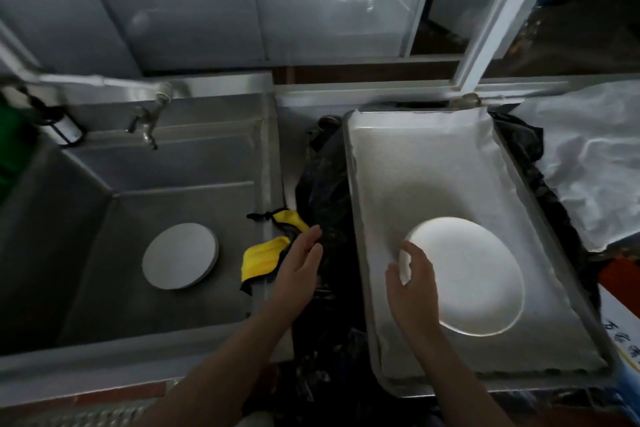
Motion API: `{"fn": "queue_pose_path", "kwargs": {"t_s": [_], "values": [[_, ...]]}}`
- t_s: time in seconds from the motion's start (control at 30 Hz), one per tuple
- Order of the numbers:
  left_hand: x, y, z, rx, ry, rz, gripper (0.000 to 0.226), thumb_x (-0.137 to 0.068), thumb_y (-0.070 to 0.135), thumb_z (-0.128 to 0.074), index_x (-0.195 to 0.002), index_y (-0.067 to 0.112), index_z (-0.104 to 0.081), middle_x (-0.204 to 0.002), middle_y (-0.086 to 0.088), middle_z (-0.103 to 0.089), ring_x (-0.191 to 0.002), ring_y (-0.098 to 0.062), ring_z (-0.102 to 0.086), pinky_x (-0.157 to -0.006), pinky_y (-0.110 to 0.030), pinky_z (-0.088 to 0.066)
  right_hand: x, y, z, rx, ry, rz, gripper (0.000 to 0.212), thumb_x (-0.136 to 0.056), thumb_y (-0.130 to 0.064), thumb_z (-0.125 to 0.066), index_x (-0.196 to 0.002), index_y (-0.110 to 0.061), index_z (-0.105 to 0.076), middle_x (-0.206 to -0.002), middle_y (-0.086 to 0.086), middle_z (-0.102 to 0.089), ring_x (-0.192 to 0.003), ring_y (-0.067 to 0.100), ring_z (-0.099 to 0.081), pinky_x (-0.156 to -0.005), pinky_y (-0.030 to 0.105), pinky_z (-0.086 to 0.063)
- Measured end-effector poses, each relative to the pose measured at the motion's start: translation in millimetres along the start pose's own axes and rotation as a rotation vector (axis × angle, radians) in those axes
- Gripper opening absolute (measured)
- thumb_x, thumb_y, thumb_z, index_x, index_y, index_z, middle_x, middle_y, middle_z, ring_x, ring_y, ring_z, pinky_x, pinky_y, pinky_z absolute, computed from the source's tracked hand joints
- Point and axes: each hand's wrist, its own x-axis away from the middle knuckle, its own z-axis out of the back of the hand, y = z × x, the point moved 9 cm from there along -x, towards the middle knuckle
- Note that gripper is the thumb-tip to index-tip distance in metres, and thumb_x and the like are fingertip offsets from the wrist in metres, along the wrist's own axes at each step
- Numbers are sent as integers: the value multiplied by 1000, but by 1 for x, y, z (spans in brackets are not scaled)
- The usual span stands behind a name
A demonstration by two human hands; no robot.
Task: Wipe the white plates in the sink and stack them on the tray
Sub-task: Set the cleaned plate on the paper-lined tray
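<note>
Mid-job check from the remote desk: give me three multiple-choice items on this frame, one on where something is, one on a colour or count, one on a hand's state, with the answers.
1. Where does the plate on the right lie?
A. in the sink
B. on the tray
C. on the black bag

2. What colour is the cloth on the sink's edge?
A. yellow
B. red
C. blue

3. How is the right hand?
A. gripping the tap
B. in a fist, off the plate
C. open, at the plate's rim

Answers:
1 B, the plate rests inside the tray.
2 A, the cloth is yellow with dark trim.
3 C, the right hand has relaxed fingers over the plate's left rim.
</note>
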Motion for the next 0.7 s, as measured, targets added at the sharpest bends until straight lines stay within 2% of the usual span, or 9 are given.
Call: {"fn": "queue_pose_path", "kwargs": {"t_s": [0.07,0.13,0.23,0.3,0.37,0.43,0.53,0.63,0.7], "values": [[-3,-6,36,-13,42,9,33,-104,9,-48,-136,12,-56,-136,-1,-59,-127,-12,-53,-102,-14,-39,9,-19,-32,-22,-37,22,35,-90,-15,-55,-125,-18,-57,-120,-5,-56,-118,20,-51,-96,23,-35],[-5,-14,72,-16,53,19,27,-103,8,-49,-124,20,-61,-128,-3,-63,-118,-11,-57,-99,-19,-42,18,-33,-68,-34,-102,18,35,-92,-11,-57,-125,-21,-57,-120,-10,-54,-118,15,-52,-98,28,-40],[-7,-26,127,-53,84,41,25,-103,8,-49,-124,14,-61,-120,0,-65,-109,-8,-59,-89,-7,-44,33,-50,-121,-54,-193,4,35,-94,-10,-57,-126,-22,-56,-124,-10,-54,-119,12,-50,-101,30,-42],[-6,-36,168,-89,101,56,25,-103,10,-50,-125,12,-62,-118,4,-65,-104,2,-59,-84,-2,-42,44,-61,-159,-76,-250,-9,34,-95,-11,-56,-127,-22,-55,-127,-8,-54,-120,11,-49,-101,28,-41],[-6,-42,200,-128,112,49,25,-103,11,-50,-124,11,-64,-120,6,-65,-104,7,-57,-90,-7,-43,54,-72,-189,-89,-291,-17,34,-96,-12,-55,-129,-21,-54,-127,-6,-53,-117,9,-49,-99,27,-41],[-6,-54,234,-135,136,69,24,-103,12,-50,-122,13,-66,-120,8,-66,-110,-1,-58,-98,-16,-44,65,-81,-217,-104,-306,-47,32,-95,-10,-55,-127,-19,-56,-119,-6,-55,-106,4,-52,-94,27,-43],[-7,-74,272,-121,165,123,23,-102,12,-51,-117,17,-68,-117,13,-66,-114,-5,-58,-95,-13,-41,79,-87,-252,-130,-320,-106,33,-93,-5,-55,-118,-26,-57,-102,-15,-58,-83,-1,-55,-76,21,-46],[-10,-88,305,-147,149,157,24,-102,14,-51,-119,20,-67,-121,11,-66,-117,-6,-57,-104,-24,-42,96,-85,-287,-134,-366,-171,34,-94,-6,-54,-117,-32,-55,-104,-18,-59,-86,-1,-59,-74,19,-49],[-15,-102,323,-166,150,191,25,-102,14,-51,-120,19,-66,-123,9,-65,-119,-8,-56,-107,-27,-40,103,-82,-306,-145,-391,-210,34,-94,-4,-54,-116,-29,-55,-110,-16,-59,-98,4,-59,-84,23,-50]]}}
